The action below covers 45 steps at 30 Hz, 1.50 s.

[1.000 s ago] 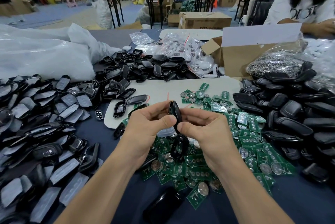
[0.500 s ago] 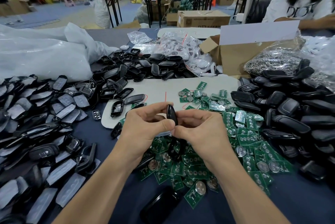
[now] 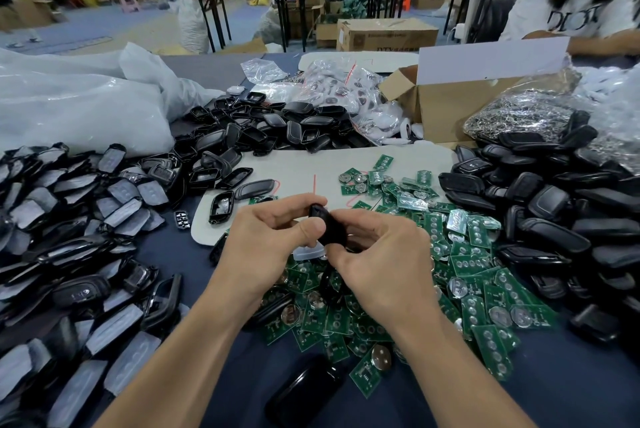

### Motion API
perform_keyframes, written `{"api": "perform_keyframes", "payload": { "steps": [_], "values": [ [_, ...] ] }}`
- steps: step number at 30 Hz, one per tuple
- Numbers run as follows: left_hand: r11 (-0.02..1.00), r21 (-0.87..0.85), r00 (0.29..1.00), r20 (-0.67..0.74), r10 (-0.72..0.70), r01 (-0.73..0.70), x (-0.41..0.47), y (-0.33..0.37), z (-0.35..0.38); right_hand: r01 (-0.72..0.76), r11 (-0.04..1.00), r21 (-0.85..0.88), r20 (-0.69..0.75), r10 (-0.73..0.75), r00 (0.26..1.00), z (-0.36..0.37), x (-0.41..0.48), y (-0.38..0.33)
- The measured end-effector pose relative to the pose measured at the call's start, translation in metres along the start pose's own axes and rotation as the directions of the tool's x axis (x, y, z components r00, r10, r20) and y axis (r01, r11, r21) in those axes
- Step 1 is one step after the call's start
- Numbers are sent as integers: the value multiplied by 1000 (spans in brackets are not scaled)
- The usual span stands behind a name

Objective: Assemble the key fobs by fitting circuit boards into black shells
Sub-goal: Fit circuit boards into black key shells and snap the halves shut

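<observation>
The black shell (image 3: 327,225) stands edge-up between my two hands, lifted just above the heap of green circuit boards (image 3: 485,254). My left hand (image 3: 266,247) pinches its upper end with the thumb pressed to its side. My right hand (image 3: 384,261) curls round the lower end. Both are clamped on it, I judge to squeeze the halves together. I work over the boards so the next one lies within reach, with the pile of shells (image 3: 554,206) to my right and the film-covered parts (image 3: 69,219) to my left. My fingers cover the seam, so I cannot tell whether a board sits inside, and the dark piece (image 3: 329,284) beneath my hands is too hidden to name.
</observation>
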<state>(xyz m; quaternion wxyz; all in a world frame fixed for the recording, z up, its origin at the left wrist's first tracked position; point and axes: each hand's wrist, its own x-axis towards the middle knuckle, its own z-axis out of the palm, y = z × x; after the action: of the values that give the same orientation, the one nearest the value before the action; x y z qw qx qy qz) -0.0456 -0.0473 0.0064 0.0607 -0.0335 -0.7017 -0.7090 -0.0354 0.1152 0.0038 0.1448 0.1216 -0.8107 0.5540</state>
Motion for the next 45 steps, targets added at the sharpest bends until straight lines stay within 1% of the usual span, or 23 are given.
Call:
{"api": "perform_keyframes", "payload": {
  "steps": [3, 5, 7, 8, 12, 14, 18, 21, 27, 29, 30, 33, 34, 35, 37, 40, 43, 45],
  "values": [
    [1000, -30, 1000, 10, 0, 0, 1, 2, 0, -17, 999, 48, -19, 18, 1000, 2, 2, 4],
    [996, -86, 999, 35, -20, 23, 1, 4, -1, -107, 977, 184, 4, 108, 994, 1, 6, 7],
    [991, -125, 997, 74, -36, 45, 1, 6, -3, -228, 904, 362, 72, 217, 974, -2, 10, 8],
    [991, -128, 996, 83, -37, 48, 1, 6, -3, -274, 870, 411, 99, 256, 962, -3, 11, 9],
    [997, -73, 997, 82, -11, 17, 0, 2, -1, -377, 789, 485, 137, 358, 924, -5, 13, 10],
    [1000, -30, 998, 69, 3, -1, 0, 0, 1, -366, 798, 478, 98, 366, 925, -7, 14, 11],
    [999, 28, 999, -40, 19, -18, -3, -1, 7, -248, 855, 455, -15, 286, 958, -6, 13, 13],
    [998, 15, 990, -130, 61, -60, -2, -3, 10, -205, 874, 440, -12, 234, 972, -2, 10, 12],
    [990, 26, 975, -170, 144, -142, -4, 0, 12, -216, 855, 472, 25, 232, 972, -1, 8, 8],
    [987, 52, 972, -171, 160, -154, -4, -2, 12, -227, 865, 448, 40, 234, 971, -2, 8, 5],
    [987, 57, 973, -168, 160, -152, -4, -2, 11, -231, 884, 407, 52, 230, 972, -3, 8, 4],
    [988, 41, 978, -141, 151, -147, -2, -1, 9, -186, 961, 204, 88, 171, 981, -8, 9, 1],
    [990, 20, 982, -126, 143, -141, -2, 0, 9, -159, 974, 163, 80, 148, 986, -10, 8, 0],
    [991, 13, 985, -107, 133, -132, -1, -1, 8, -137, 981, 139, 57, 130, 990, -10, 8, -1],
    [989, 68, 988, -68, 139, -134, -1, -2, 9, -93, 992, 83, -15, 95, 995, -10, 4, -3],
    [976, 109, 981, -18, 191, -188, -2, -1, 6, -15, 999, -49, -89, 11, 996, -6, 0, -3],
    [954, 165, 968, 12, 252, -250, -4, 1, 4, 66, 986, -151, -48, -74, 996, -6, 0, -4],
    [937, 229, 962, -4, 272, -264, -5, 0, 5, 81, 983, -165, -10, -83, 996, -6, 2, -3]
  ]
}}
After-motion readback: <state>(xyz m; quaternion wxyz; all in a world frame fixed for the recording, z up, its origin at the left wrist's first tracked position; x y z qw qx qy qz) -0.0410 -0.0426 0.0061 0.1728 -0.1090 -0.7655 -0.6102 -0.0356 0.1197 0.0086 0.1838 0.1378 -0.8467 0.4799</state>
